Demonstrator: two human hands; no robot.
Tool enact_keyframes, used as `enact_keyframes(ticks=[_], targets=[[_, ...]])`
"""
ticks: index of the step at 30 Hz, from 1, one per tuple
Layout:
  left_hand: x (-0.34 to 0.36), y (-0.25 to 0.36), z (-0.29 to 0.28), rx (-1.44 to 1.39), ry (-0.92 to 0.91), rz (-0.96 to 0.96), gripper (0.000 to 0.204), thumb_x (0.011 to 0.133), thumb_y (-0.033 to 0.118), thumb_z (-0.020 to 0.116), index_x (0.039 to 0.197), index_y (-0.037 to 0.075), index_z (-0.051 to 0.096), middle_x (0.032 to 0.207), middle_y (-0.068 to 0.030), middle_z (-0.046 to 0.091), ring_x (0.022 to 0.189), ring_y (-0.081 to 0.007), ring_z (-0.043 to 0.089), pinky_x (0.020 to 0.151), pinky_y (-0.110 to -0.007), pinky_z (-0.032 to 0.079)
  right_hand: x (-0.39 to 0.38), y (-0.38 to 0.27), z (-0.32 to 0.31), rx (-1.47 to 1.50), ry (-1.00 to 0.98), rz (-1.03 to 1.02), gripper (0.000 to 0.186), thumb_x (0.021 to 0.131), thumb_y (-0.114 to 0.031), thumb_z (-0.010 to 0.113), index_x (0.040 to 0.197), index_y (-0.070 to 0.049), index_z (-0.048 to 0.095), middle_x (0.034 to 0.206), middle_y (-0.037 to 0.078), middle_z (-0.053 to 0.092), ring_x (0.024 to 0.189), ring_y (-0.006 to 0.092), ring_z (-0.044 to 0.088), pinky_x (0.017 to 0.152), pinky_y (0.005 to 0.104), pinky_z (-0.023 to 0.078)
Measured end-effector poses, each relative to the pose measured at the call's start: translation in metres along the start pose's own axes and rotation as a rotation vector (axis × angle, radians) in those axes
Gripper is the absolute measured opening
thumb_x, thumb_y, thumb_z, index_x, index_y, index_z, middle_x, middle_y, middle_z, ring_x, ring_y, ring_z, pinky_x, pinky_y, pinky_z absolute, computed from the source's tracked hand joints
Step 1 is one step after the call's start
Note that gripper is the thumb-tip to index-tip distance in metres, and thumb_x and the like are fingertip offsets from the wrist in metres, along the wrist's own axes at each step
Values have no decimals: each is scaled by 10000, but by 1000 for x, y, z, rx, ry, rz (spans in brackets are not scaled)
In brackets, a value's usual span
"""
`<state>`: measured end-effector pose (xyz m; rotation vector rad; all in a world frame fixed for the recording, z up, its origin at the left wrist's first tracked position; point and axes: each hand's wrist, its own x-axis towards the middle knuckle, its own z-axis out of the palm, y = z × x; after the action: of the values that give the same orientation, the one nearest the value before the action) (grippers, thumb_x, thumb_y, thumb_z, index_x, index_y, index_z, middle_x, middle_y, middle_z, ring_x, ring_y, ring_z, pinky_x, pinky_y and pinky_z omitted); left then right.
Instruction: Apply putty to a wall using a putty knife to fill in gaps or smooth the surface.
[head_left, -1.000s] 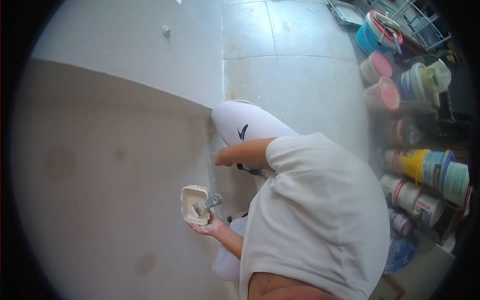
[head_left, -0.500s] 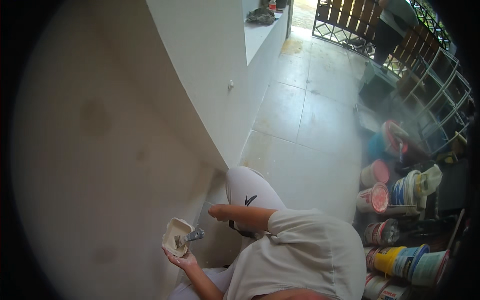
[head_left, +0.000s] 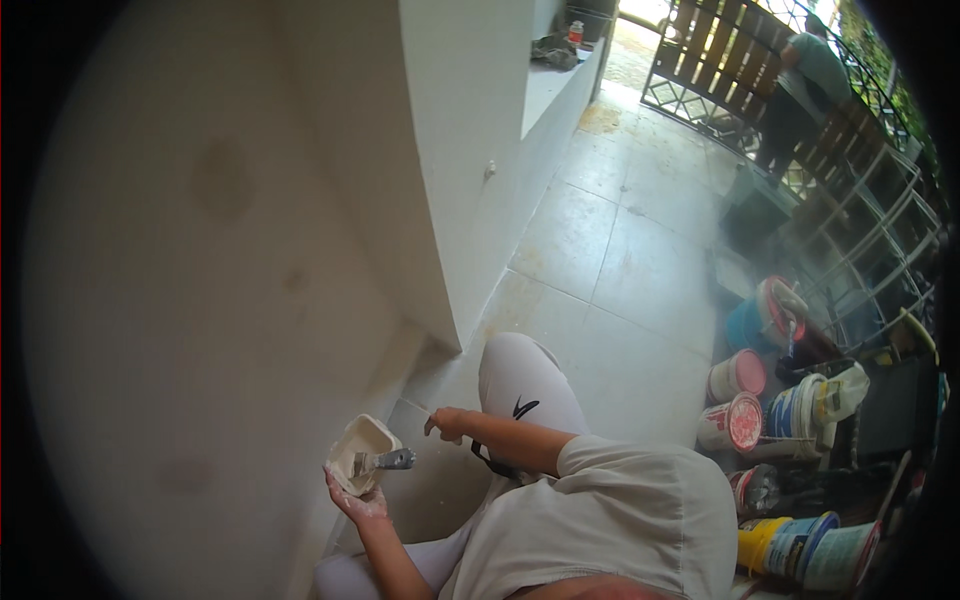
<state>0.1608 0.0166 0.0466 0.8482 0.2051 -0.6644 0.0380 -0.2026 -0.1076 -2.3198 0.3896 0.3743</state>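
Note:
My left hand (head_left: 362,503), smeared with white, holds a small off-white rectangular tub (head_left: 375,430) from below and the side, close to the wall. White paste coats the inside of the tub. A putty knife (head_left: 385,460) rests in it, blade in the paste and grey handle sticking out over the right rim. My right hand (head_left: 446,424) hangs in front of my bent knee, to the right of the tub. Its fingers are curled, and what they hold, if anything, is too small to make out.
A pale wall (head_left: 220,330) with darker patches runs along the left, ending in a corner ahead. Paint buckets (head_left: 735,422) and a metal rack (head_left: 870,235) line the right of the tiled floor (head_left: 640,260). Another person (head_left: 805,85) stands by a slatted gate (head_left: 715,45).
The view has shifted a little, so the wall corner and floor sit differently. The tub has tilted slightly in my left hand. My right hand's fingers now point more downward.

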Motion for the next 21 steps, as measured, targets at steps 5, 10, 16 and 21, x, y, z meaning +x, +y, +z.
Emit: enact_keyframes(ticks=[5,10,16,21], targets=[[6,6,5,-15,-26,11,493,933,455,533,1279,103,539,1238,-80,579,1131,-267,563,924,-454,483,24,0,3,-28,-97,-10,342,659,-29,595,931,-163,753,796,136,703,796,318,685,756,405,548],[-22,16,1,-21,73,42,477,929,444,546,1250,92,562,1204,-78,606,1112,-253,573,928,-431,479,28,-14,43,60,32,-174,211,713,-110,637,892,-60,736,873,182,701,850,345,678,796,395,545],[-29,19,-4,5,89,126,462,939,441,539,1248,98,561,1195,-71,598,1104,-242,565,932,-422,470,5,-37,13,399,219,-393,194,776,-128,642,911,-12,718,871,195,694,817,344,673,758,376,539],[-1,4,-31,-1,111,135,445,949,417,546,1267,106,545,1206,-49,576,1153,-209,523,977,-384,419,2,-20,-26,423,314,-202,239,779,-68,597,983,-18,712,817,181,693,783,255,689,708,318,523]])
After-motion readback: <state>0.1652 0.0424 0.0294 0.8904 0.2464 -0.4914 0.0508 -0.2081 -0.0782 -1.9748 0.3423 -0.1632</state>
